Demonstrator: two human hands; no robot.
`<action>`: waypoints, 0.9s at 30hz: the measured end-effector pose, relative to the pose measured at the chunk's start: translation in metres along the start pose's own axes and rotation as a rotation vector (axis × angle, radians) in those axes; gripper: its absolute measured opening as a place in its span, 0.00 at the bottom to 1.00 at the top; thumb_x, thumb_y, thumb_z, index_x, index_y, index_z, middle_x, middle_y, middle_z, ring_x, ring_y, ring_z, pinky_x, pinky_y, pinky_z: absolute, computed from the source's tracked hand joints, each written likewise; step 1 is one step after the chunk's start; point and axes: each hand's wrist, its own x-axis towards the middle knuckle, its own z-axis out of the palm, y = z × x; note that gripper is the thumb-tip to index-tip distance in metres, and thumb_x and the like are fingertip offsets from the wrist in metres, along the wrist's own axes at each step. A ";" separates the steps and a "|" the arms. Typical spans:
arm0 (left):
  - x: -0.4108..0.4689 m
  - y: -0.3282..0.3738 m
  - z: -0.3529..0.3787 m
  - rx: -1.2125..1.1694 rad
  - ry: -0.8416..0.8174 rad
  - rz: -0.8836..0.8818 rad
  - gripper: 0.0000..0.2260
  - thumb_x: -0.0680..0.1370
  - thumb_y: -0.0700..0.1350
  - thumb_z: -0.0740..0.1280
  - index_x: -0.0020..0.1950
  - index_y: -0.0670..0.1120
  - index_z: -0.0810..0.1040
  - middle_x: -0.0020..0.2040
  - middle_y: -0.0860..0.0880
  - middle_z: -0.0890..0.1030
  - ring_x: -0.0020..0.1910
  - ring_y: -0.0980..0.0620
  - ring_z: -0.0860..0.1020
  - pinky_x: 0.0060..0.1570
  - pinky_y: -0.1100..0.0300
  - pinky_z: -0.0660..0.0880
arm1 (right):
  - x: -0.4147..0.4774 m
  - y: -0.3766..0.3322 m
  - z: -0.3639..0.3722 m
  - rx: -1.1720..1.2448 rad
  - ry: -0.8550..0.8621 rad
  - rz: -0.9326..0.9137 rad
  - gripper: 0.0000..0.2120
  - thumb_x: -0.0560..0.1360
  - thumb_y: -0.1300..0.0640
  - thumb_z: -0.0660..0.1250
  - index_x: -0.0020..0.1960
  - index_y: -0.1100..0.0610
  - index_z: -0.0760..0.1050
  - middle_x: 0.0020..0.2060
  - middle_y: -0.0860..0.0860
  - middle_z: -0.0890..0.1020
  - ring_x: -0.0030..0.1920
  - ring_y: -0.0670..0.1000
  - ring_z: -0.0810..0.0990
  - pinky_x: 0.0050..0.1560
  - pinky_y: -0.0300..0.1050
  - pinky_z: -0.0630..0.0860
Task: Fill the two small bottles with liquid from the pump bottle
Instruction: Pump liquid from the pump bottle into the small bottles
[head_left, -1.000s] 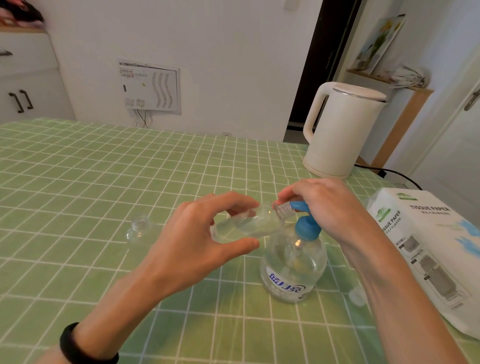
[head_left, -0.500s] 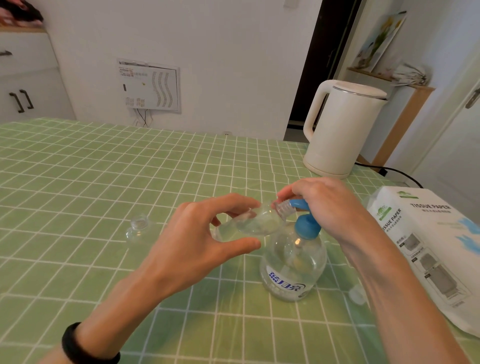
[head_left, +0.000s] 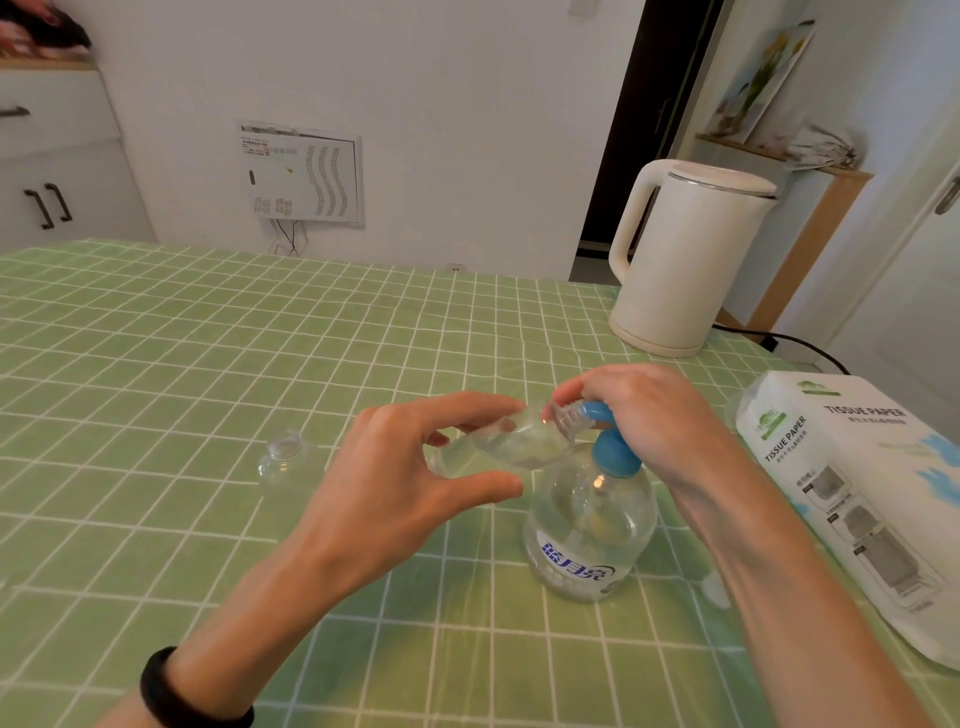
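my left hand (head_left: 395, 483) pinches the tilted small bottle (head_left: 519, 441), neck at the spout just past my fingertips. my right hand (head_left: 660, 410) curls over the head of the pump bottle (head_left: 587, 530), standing right below that grip. i'd press slowly, neck snug on the spout. two small bottles, the spare small bottle (head_left: 283, 457) left of my left hand; one pump bottle, one tissue pack (head_left: 857, 493), one kettle (head_left: 685, 260).

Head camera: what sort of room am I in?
Probably a home kitchen or dining area: a table with a green checked cloth, a white electric kettle and white cupboards by the wall.
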 end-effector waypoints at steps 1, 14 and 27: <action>0.000 0.000 0.000 -0.010 0.003 0.001 0.24 0.68 0.56 0.80 0.63 0.61 0.83 0.56 0.71 0.83 0.55 0.70 0.81 0.54 0.70 0.75 | 0.000 0.000 -0.001 0.006 0.016 -0.006 0.15 0.78 0.58 0.64 0.41 0.54 0.88 0.47 0.49 0.86 0.47 0.43 0.81 0.42 0.41 0.74; -0.002 -0.004 0.003 -0.102 -0.002 -0.030 0.25 0.68 0.52 0.81 0.63 0.61 0.83 0.57 0.68 0.84 0.54 0.69 0.82 0.54 0.74 0.76 | 0.000 0.001 0.002 0.039 -0.015 0.060 0.14 0.78 0.62 0.65 0.42 0.58 0.89 0.41 0.44 0.86 0.34 0.37 0.80 0.27 0.28 0.72; 0.002 -0.006 0.003 -0.105 0.026 -0.004 0.24 0.67 0.53 0.81 0.62 0.62 0.83 0.56 0.70 0.83 0.56 0.69 0.82 0.55 0.74 0.75 | 0.006 0.002 0.001 0.020 0.019 0.040 0.14 0.79 0.60 0.65 0.44 0.58 0.89 0.40 0.46 0.85 0.31 0.34 0.81 0.30 0.29 0.73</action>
